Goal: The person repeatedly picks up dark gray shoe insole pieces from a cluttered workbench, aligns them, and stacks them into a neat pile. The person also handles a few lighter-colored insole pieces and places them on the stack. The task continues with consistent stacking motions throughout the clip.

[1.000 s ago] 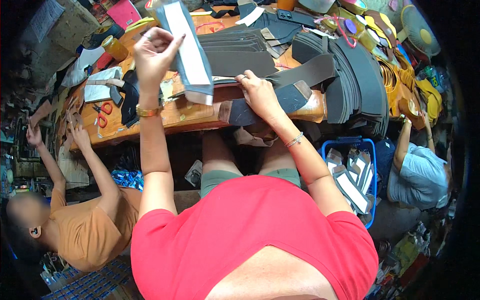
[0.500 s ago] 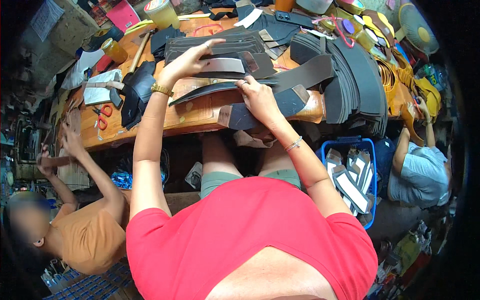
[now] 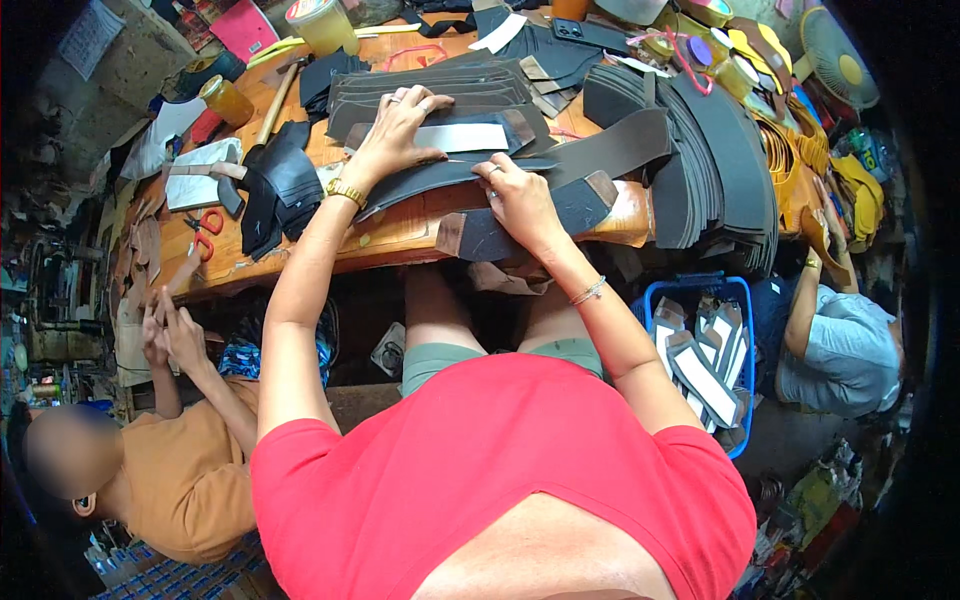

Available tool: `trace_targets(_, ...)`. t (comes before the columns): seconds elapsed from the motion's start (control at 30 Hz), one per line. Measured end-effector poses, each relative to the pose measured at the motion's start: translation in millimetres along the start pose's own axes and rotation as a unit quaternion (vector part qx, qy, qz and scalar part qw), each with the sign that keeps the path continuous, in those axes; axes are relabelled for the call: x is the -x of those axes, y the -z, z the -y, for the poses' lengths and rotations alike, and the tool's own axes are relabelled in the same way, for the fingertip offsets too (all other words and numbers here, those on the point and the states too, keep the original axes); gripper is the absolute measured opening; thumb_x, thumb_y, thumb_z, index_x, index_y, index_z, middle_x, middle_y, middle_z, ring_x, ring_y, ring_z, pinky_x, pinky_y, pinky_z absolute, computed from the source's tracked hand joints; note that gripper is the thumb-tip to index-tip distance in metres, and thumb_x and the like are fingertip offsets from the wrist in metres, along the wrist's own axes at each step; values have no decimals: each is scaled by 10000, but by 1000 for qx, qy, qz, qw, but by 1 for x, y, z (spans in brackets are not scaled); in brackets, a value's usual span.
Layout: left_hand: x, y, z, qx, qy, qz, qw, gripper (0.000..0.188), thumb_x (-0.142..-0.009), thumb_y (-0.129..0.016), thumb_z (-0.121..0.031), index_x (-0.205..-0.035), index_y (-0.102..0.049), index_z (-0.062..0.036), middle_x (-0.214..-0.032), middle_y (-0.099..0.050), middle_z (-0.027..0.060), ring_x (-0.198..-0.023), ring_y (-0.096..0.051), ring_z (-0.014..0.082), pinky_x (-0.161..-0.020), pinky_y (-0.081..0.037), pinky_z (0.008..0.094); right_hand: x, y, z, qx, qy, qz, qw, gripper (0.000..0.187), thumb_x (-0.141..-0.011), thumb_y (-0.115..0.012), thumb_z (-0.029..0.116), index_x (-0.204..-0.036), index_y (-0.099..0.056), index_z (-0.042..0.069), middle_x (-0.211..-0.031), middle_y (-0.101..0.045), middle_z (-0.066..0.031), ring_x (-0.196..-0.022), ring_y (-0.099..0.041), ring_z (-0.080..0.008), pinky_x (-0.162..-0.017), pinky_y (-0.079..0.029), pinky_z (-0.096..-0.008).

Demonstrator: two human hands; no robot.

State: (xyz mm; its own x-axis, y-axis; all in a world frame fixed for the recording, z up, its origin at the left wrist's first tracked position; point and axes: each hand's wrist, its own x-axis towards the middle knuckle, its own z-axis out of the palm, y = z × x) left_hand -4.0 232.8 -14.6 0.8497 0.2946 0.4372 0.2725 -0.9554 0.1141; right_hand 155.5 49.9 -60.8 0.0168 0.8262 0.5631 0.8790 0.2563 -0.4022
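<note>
A long dark curved strip [image 3: 425, 181], leather-like, lies across the front of the workbench in front of me. My right hand [image 3: 520, 200] pinches its upper edge near the right end. My left hand [image 3: 395, 135] is open, thumb and fingers apart, over the strip's left part and beside a white-faced dark piece [image 3: 463, 137]. Whether its palm touches the strip I cannot tell. Below my right hand a dark blue band with brown ends [image 3: 530, 218] lies at the bench edge. Further right runs a brown-grey strip [image 3: 615, 145], partly under the pieces.
Stacked dark curved strips [image 3: 715, 165] stand at the right, with more sheets [image 3: 430, 85] behind my hands. Red-handled scissors [image 3: 208, 232] and a hammer [image 3: 277, 105] lie left. A blue basket [image 3: 742, 380] holds white-faced pieces. Co-workers sit left [image 3: 190, 470] and right [image 3: 845, 345].
My left hand has come down and turned from its raised pose onto the strip's area. The strip's left end has shifted slightly right. My right hand keeps its pinch. Both co-workers' hands have moved.
</note>
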Motion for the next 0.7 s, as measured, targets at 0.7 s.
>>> trace_targets(0.7, 19, -5, 3, -39, -8, -13, 999, 648, -706, -821, -330, -1281, -590, -139, -1277, -544, 92, -1249, -478, 273, -1029, -311, 420, 3, -5, -3, -11, -1, 9, 1000, 228, -814, -609, 24, -1033, -666, 54, -970, -606, -131, -746, -674, -332, -668, -557, -432)
